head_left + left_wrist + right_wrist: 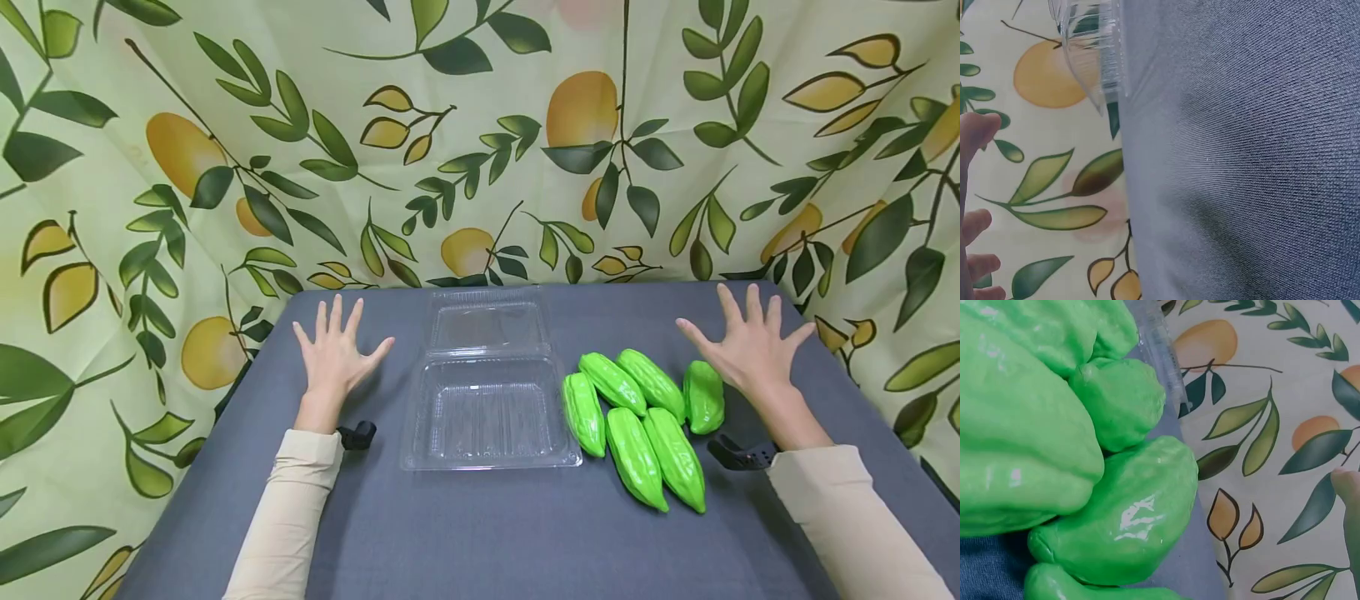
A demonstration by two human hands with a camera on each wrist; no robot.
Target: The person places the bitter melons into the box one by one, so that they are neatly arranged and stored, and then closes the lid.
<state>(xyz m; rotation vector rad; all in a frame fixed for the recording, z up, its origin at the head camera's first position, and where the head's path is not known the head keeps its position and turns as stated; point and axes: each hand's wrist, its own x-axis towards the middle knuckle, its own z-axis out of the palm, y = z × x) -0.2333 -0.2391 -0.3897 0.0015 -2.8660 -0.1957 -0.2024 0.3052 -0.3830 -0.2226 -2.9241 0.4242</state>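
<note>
My left hand (pixel 332 348) is held with fingers spread to the left of a clear plastic clamshell box (pixel 491 460), holding nothing. The box stands unfolded, its lid (pixel 487 323) lying toward the back. To the box's right lie several glossy, bright green, ridged vegetables with tapered ends, perhaps bitter melons; one long piece (pixel 636 458) points toward the front. My right hand (pixel 752 348) is spread wide beside the rightmost green piece (pixel 703 397), fingers straight and nothing in them. In the right wrist view, green pieces (pixel 1116 512) fill the left side, close to the camera.
A grey cloth-covered table (pixel 480 533) carries everything. Behind and beside it hangs a pale curtain (pixel 517 158) printed with leaves and orange fruit. Each wrist wears a black strap, such as the right one (pixel 742 454). The box's edge (pixel 1094 56) also shows in the left wrist view.
</note>
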